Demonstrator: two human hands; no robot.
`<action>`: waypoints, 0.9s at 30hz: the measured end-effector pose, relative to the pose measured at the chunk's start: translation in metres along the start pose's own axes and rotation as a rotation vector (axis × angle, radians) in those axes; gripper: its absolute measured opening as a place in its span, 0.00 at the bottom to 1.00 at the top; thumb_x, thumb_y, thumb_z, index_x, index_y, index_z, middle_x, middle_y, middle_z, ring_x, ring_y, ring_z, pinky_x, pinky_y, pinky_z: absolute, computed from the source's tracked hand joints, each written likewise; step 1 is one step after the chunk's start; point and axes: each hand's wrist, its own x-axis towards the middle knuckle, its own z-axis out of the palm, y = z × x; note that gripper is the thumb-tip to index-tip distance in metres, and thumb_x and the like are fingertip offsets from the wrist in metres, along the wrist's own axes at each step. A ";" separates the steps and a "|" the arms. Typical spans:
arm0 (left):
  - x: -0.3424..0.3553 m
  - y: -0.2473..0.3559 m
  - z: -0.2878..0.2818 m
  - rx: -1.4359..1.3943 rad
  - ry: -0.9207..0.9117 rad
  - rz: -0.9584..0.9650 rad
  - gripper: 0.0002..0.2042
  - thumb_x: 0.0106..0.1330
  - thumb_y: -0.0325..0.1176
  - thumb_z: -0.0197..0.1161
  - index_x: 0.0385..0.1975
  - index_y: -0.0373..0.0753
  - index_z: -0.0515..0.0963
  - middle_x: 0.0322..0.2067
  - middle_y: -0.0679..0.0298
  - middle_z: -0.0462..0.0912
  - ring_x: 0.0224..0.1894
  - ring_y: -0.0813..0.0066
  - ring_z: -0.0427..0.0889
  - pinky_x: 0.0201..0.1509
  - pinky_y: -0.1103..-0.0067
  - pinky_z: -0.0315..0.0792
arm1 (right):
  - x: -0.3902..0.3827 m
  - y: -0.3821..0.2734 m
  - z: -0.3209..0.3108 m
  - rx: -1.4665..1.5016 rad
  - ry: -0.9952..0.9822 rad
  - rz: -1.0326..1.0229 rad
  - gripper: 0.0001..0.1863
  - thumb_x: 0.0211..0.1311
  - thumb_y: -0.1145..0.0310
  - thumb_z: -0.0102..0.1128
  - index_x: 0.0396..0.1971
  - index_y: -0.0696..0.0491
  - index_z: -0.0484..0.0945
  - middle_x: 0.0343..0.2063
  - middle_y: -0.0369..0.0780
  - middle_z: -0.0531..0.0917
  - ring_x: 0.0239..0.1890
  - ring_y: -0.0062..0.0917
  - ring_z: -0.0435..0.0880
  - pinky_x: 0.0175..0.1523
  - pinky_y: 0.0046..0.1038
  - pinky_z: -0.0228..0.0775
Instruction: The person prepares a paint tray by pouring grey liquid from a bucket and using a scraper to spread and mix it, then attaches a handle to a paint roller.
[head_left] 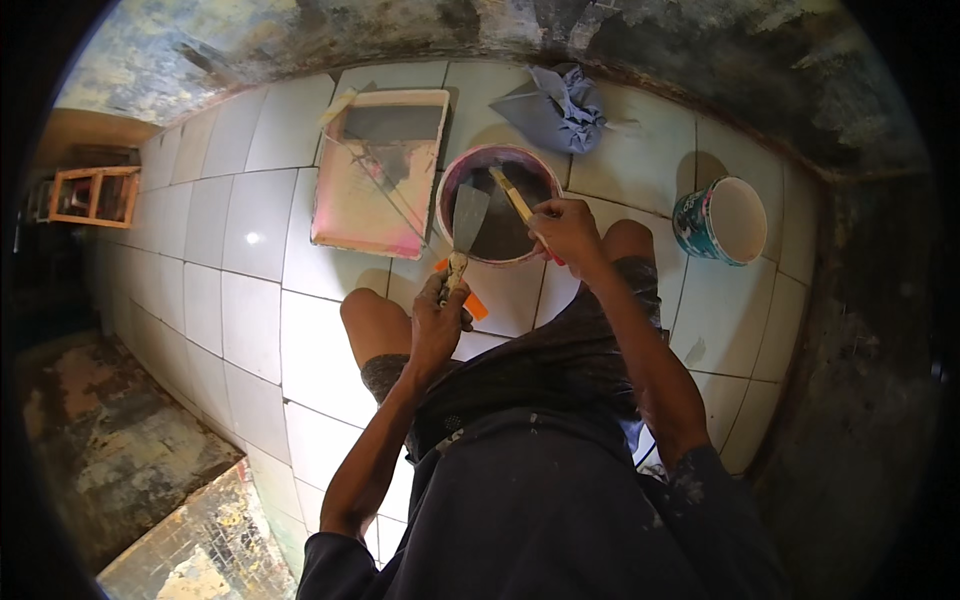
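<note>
At the bucket (490,152), we note left hand (436,322) gripping scraper (470,215), right hand (572,232) brush (514,197); work seems midway, grey contents (506,236) remaining.

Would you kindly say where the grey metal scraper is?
In the head view, the grey metal scraper is above centre in the left hand, overlapping the left side of the round pink-rimmed bucket.

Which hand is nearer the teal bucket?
Right. The right hand, by the round tub's right rim, is left of the teal bucket; the left hand, holding a scraper, is farther left.
</note>
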 end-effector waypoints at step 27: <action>0.015 -0.005 0.001 -0.123 0.066 -0.015 0.17 0.62 0.30 0.48 0.48 0.28 0.68 0.26 0.62 0.73 0.16 0.81 0.71 0.19 0.84 0.69 | -0.019 0.017 -0.064 0.602 -0.208 0.335 0.09 0.59 0.71 0.49 0.34 0.62 0.70 0.23 0.42 0.76 0.18 0.20 0.74 0.15 0.15 0.66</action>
